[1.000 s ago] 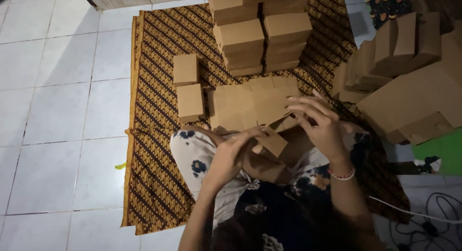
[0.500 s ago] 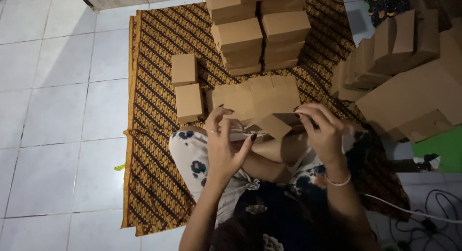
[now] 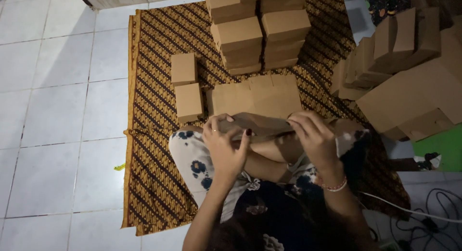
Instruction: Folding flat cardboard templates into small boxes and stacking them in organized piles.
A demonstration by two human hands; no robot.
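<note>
Cloth (image 3: 154, 135): spread on the tiled floor (image 3: 53, 111); the person sits on its near end.
Flat cardboard piece (image 3: 262, 125): held over the lap, left hand (image 3: 225, 147) at its left end, right hand (image 3: 315, 138) at its right.
Flat blanks (image 3: 257, 97): just beyond the hands, on the cloth.
Two small boxes (image 3: 186, 87): left of the blanks, one behind the other.
Stacked boxes (image 3: 260, 34): behind the blanks, far end of the cloth.
Loose box pile (image 3: 409, 77): right of the cloth.
Cables (image 3: 423, 217): on the floor, near right.

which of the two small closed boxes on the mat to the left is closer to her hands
The nearer small box, the lower of the pair, lies just up and left of the left hand. The other small box sits beyond it, farther up the patterned mat.
</note>
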